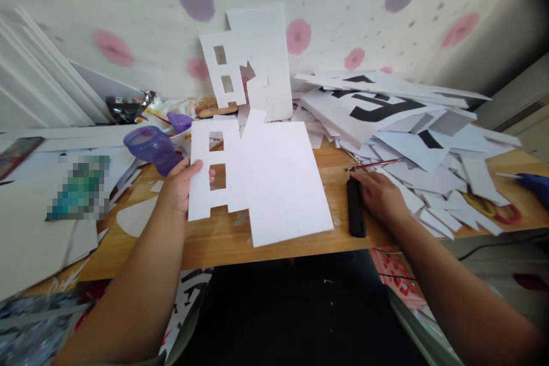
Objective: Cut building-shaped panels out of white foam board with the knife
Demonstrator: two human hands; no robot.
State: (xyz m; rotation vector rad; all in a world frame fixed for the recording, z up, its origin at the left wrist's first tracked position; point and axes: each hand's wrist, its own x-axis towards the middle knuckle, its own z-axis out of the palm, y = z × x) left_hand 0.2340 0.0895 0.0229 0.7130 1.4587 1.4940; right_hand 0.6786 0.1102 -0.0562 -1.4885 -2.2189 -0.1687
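Note:
A white card cutout with two square window holes and notched edges is held up over the table by my left hand. The thumb lies on its front, and fingertips show through the lower hole. My right hand rests low on the table, fingers stretched toward the upper end of a black cutter; whether they press on it is hard to tell. A thin red pencil lies just beyond those fingers. Behind, a similar white cutout leans against the wall, with window holes and a jagged opening.
White card scraps and black-printed sheets are heaped at the right, with scissors by the front edge. A purple translucent cup stands tilted at the left, near crumpled wrappers. Large sheets cover the far left.

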